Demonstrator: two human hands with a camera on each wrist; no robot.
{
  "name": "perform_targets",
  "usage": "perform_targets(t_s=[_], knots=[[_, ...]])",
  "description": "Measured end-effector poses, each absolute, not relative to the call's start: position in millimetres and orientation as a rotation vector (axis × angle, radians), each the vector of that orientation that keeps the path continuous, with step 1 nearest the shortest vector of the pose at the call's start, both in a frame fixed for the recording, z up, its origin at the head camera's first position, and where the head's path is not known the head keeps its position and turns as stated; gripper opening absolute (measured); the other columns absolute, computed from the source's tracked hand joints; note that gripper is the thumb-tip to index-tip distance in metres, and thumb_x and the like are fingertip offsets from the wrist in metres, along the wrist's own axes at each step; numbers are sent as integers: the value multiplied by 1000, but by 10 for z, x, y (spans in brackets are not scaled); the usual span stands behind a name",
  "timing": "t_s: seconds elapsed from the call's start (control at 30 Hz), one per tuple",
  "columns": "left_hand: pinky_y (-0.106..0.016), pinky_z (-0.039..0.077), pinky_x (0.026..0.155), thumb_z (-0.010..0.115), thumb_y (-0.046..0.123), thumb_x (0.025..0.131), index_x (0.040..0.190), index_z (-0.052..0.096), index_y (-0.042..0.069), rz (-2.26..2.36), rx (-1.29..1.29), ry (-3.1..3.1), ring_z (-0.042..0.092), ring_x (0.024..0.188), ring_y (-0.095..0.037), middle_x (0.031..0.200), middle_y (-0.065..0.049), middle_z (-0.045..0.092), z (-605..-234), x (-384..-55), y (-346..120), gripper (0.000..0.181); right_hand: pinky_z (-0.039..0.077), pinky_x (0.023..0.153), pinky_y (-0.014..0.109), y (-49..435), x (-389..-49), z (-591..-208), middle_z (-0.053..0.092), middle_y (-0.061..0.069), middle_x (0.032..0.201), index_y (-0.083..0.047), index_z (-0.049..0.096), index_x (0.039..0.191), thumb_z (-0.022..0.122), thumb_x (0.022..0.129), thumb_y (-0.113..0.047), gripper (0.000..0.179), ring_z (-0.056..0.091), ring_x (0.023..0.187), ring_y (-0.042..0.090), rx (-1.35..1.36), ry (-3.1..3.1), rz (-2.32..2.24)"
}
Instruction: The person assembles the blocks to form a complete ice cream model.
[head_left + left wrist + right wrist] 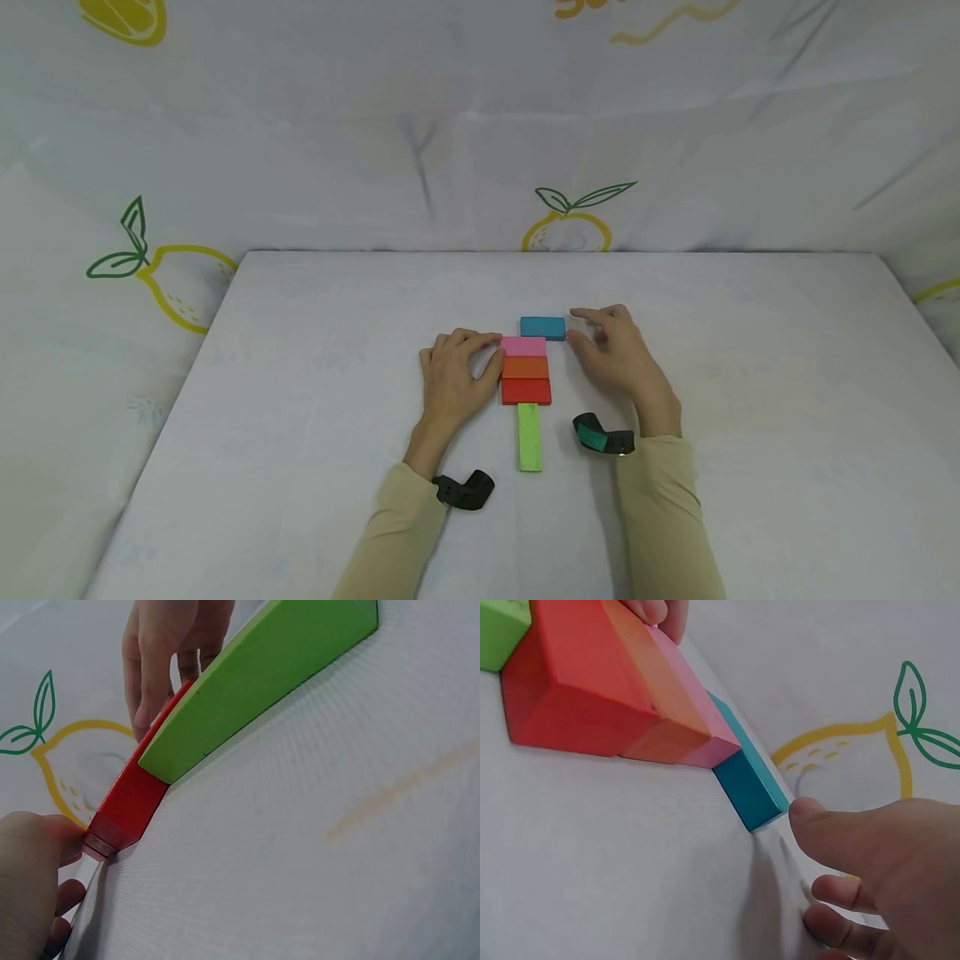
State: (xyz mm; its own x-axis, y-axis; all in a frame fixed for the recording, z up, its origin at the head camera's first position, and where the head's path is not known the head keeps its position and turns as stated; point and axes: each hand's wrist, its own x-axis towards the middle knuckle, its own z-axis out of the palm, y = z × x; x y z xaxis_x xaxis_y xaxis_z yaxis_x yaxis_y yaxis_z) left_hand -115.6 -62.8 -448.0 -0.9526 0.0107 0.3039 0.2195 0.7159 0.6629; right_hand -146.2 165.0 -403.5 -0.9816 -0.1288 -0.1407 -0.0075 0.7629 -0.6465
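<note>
On the white table, a pink block (522, 347), an orange block (526, 367) and a red block (527, 392) lie side by side in a stack-like row. A green block (529, 437) points lengthwise from the red one toward the front. Behind the pink block lies a blue block (542, 327), shifted to the right. My left hand (452, 375) rests at the row's left end, thumb and index finger touching the pink block's end. My right hand (617, 350) is beside the blue block's right end, fingers loosely spread, thumb close to it, holding nothing.
Behind the table's far edge hangs a white cloth with printed lemons (566, 232). Dark wrist-worn devices (465, 490) sit on both wrists; the right one (603, 435) is close to the blocks' right side.
</note>
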Motion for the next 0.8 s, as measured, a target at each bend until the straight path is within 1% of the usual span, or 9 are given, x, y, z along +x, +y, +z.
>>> perform_targets(t_s=[0.17, 0.33, 0.57, 0.67, 0.8], knots=[[-40, 29, 83, 66, 28, 94, 115, 78, 18, -1069, -182, -2647, 60, 98, -26, 106, -4, 73, -4485, -1158, -630, 27, 49, 96, 49, 1630, -1474, -4063, 46, 25, 132, -6, 56, 145, 56, 104, -21, 43, 48, 114, 36, -115, 2772, -1034], [-40, 29, 82, 66, 29, 94, 115, 78, 18, -1063, -185, -2642, 60, 98, -26, 106, -4, 73, -4478, -1155, -632, 27, 50, 94, 47, 1570, -1477, -4075, 48, 24, 130, -5, 58, 143, 60, 102, -20, 43, 49, 112, 35, -146, 2804, -1007], [-40, 29, 82, 66, 29, 94, 116, 78, 18, -1060, -189, -2644, 60, 98, -26, 106, -5, 73, -4496, -1163, -636, 28, 47, 91, 45, 1535, -1476, -4086, 51, 24, 126, -5, 60, 142, 62, 101, -19, 43, 49, 108, 34, -173, 2846, -984], [-39, 29, 82, 66, 29, 94, 115, 78, 18, -1059, -190, -2641, 60, 97, -26, 106, -4, 73, -4496, -1165, -636, 27, 47, 90, 45, 1523, -1470, -4090, 52, 23, 124, -7, 60, 142, 63, 101, -21, 43, 49, 107, 33, -181, 2863, -959], [-40, 29, 82, 66, 30, 94, 115, 78, 18, -1059, -191, -2639, 60, 97, -25, 105, -4, 73, -4491, -1166, -635, 27, 49, 90, 48, 1501, -1462, -4091, 52, 23, 126, -9, 60, 143, 63, 101, -23, 44, 50, 110, 35, -187, 2869, -928]])
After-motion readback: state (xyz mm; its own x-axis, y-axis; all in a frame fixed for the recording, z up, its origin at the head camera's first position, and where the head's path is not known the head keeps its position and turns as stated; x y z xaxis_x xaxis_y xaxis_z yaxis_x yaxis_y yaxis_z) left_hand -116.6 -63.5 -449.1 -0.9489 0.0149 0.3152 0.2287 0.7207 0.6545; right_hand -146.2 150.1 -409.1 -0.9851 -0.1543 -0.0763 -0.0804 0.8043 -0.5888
